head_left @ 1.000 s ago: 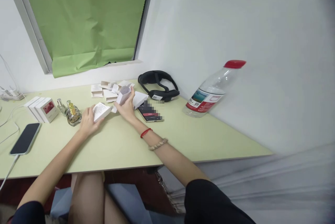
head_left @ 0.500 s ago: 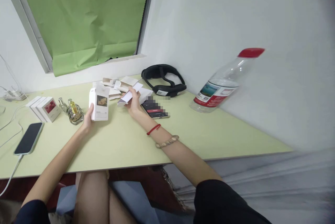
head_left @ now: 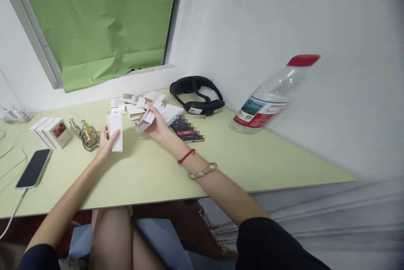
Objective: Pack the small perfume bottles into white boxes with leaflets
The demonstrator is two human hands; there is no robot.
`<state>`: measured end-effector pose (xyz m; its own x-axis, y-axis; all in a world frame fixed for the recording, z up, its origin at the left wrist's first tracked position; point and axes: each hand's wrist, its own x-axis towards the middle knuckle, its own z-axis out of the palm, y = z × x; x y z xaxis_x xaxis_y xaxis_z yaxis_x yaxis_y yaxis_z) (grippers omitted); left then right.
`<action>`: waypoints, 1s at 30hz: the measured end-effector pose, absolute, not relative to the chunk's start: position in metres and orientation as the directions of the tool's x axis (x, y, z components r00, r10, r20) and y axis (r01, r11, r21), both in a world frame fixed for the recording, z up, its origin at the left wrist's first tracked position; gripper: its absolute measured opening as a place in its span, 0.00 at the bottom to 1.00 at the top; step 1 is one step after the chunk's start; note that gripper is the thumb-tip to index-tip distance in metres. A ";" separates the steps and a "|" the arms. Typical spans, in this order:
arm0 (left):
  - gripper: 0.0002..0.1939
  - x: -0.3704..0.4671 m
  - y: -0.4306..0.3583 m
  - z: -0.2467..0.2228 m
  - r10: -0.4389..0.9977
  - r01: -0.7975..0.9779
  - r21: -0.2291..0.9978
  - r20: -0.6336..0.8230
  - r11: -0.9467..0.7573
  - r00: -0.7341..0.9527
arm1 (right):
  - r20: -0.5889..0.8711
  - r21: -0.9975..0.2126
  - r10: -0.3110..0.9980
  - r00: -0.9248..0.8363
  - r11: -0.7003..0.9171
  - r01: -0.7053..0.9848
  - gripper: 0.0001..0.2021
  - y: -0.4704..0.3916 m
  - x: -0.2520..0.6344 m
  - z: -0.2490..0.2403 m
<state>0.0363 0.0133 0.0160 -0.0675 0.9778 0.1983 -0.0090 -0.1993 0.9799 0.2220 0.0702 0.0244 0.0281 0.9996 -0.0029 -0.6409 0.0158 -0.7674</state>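
Observation:
In my left hand (head_left: 106, 140) is a small white cardboard box (head_left: 117, 133), held upright with a narrow plain side turned toward me. My right hand (head_left: 156, 125) grips a folded white paper insert (head_left: 147, 119), its fingers wrapped behind and over it. The two hands are apart above the table. Behind them lies a heap of opened white cartons and paper pieces (head_left: 135, 112). Left of my left hand stand small glass bottles (head_left: 89, 137), one with yellow liquid.
White boxes (head_left: 58, 133) stand at the left, near a charging phone (head_left: 34, 168) and its cable. A black headset (head_left: 198, 97) sits at the back. Another phone (head_left: 188, 133) lies right of my right hand. A red-capped plastic bottle (head_left: 261, 106) stands by the wall.
My left hand has turned the box, so its narrow side replaces the picture side. The right hand has tilted the paper insert and moved it slightly left.

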 end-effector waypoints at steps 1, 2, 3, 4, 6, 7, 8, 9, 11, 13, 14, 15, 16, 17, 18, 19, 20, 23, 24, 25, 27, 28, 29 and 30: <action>0.41 0.036 0.014 0.015 0.965 0.012 0.970 0.244 -0.244 -0.094 | -0.036 -0.734 0.999 -0.013 -0.035 -0.679 0.18 0.068 0.222 0.027; 0.41 0.036 0.014 0.014 0.956 0.022 0.963 0.268 -0.267 -0.119 | -0.057 -0.699 0.997 -0.057 -0.080 -0.710 0.18 0.065 0.222 0.030; 0.41 0.037 0.015 0.013 0.950 0.029 0.962 0.273 -0.272 -0.149 | -0.058 -0.672 0.993 -0.099 -0.112 -0.732 0.18 0.063 0.222 0.032; 0.41 0.037 0.015 0.012 0.947 0.039 0.964 0.267 -0.264 -0.176 | -0.033 -0.657 0.990 -0.135 -0.123 -0.744 0.18 0.060 0.222 0.034; 0.40 0.038 0.014 0.012 0.940 0.081 0.964 0.264 -0.252 -0.219 | 0.052 -0.640 0.973 -0.223 -0.139 -0.755 0.19 0.057 0.224 0.036; 0.40 0.038 0.014 0.012 0.931 0.112 0.958 0.285 -0.265 -0.231 | 0.098 -0.633 0.956 -0.277 -0.155 -0.759 0.20 0.055 0.226 0.036; 0.40 0.038 0.014 0.011 0.917 0.146 0.944 0.323 -0.295 -0.235 | 0.144 -0.622 0.932 -0.331 -0.175 -0.763 0.21 0.054 0.229 0.037; 0.39 0.038 0.014 0.010 0.899 0.181 0.924 0.372 -0.336 -0.233 | 0.186 -0.610 0.904 -0.384 -0.201 -0.767 0.23 0.053 0.231 0.037; 0.38 0.037 0.015 0.008 0.851 0.249 0.868 0.481 -0.429 -0.211 | 0.247 -0.585 0.842 -0.479 -0.265 -0.767 0.26 0.050 0.237 0.038; 0.36 0.035 0.017 0.004 0.789 0.351 0.788 0.588 -0.506 -0.181 | 0.287 -0.575 0.789 -0.544 -0.312 -0.756 0.30 0.047 0.240 0.040; 0.35 0.034 0.018 0.002 0.751 0.421 0.732 0.641 -0.535 -0.159 | 0.300 -0.582 0.771 -0.562 -0.318 -0.748 0.31 0.044 0.240 0.042; 0.34 0.033 0.018 0.000 0.710 0.497 0.664 0.693 -0.559 -0.127 | 0.310 -0.597 0.760 -0.571 -0.312 -0.739 0.33 0.042 0.240 0.043; 0.33 0.033 0.018 -0.001 0.667 0.573 0.583 0.740 -0.576 -0.082 | 0.318 -0.616 0.757 -0.571 -0.293 -0.732 0.33 0.039 0.238 0.045; 0.32 0.032 0.017 -0.002 0.629 0.642 0.495 0.777 -0.586 -0.026 | 0.324 -0.636 0.761 -0.562 -0.265 -0.725 0.33 0.036 0.236 0.046; 0.31 0.032 0.016 -0.002 0.600 0.699 0.409 0.799 -0.587 0.036 | 0.329 -0.654 0.770 -0.547 -0.233 -0.720 0.33 0.033 0.233 0.047; 0.28 0.032 0.015 -0.002 0.584 0.744 0.331 0.806 -0.580 0.097 | 0.332 -0.667 0.782 -0.527 -0.201 -0.718 0.32 0.031 0.230 0.048; 0.26 0.032 0.013 -0.001 0.581 0.781 0.262 0.800 -0.567 0.153 | 0.334 -0.673 0.797 -0.503 -0.172 -0.719 0.30 0.029 0.228 0.048; 0.22 0.036 0.007 0.004 0.610 0.849 0.117 0.746 -0.515 0.267 | 0.326 -0.667 0.842 -0.430 -0.117 -0.735 0.27 0.026 0.221 0.049; 0.20 0.037 0.005 0.005 0.616 0.861 0.088 0.735 -0.501 0.284 | 0.318 -0.661 0.854 -0.411 -0.111 -0.742 0.27 0.026 0.220 0.049; 0.19 0.038 0.004 0.006 0.619 0.870 0.068 0.730 -0.488 0.290 | 0.310 -0.656 0.864 -0.397 -0.108 -0.747 0.27 0.026 0.220 0.049; 0.16 0.040 0.004 0.007 0.616 0.881 0.045 0.732 -0.471 0.292 | 0.294 -0.653 0.880 -0.373 -0.100 -0.750 0.27 0.028 0.220 0.048; 0.15 0.040 0.004 0.006 0.612 0.883 0.036 0.734 -0.468 0.294 | 0.289 -0.657 0.887 -0.361 -0.091 -0.748 0.27 0.029 0.220 0.048; 0.14 0.040 0.004 0.005 0.609 0.882 0.029 0.734 -0.471 0.301 | 0.285 -0.664 0.893 -0.347 -0.077 -0.744 0.27 0.030 0.220 0.047; 0.14 0.039 0.005 0.005 0.605 0.877 0.023 0.732 -0.480 0.312 | 0.283 -0.672 0.901 -0.330 -0.059 -0.738 0.27 0.032 0.220 0.047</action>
<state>0.0392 0.0048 0.0045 0.3125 0.6055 0.7320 0.8768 -0.4802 0.0229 0.2200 0.0315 0.0468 -0.3297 0.9007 0.2829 -0.7382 -0.0591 -0.6720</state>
